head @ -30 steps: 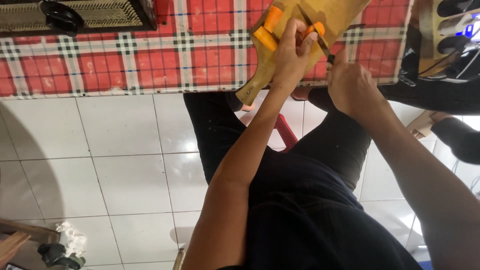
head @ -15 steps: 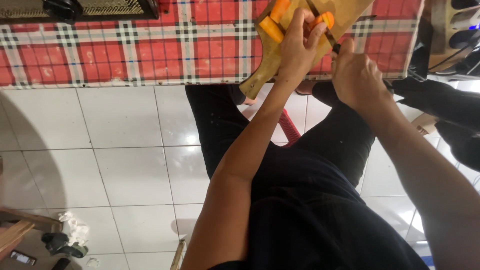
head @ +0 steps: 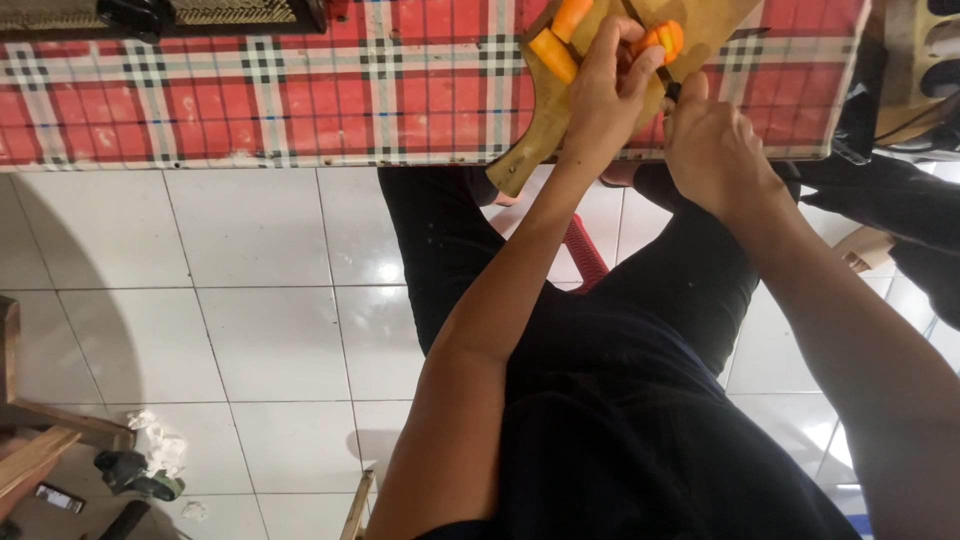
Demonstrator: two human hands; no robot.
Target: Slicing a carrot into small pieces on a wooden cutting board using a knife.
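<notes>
The carrot (head: pixel 662 40) lies on the wooden cutting board (head: pixel 560 120), which sits on the red checked tabletop (head: pixel 300 90) with its handle hanging over the edge. The left hand (head: pixel 605 90) presses the carrot down, fingers curled over it. The right hand (head: pixel 710 140) is clenched around a dark knife (head: pixel 668 85) handle right beside it. Two cut carrot pieces (head: pixel 552 52) already lie further up the board, so the cutting looks partly done. The piece under the left hand appears still to be sliced.
</notes>
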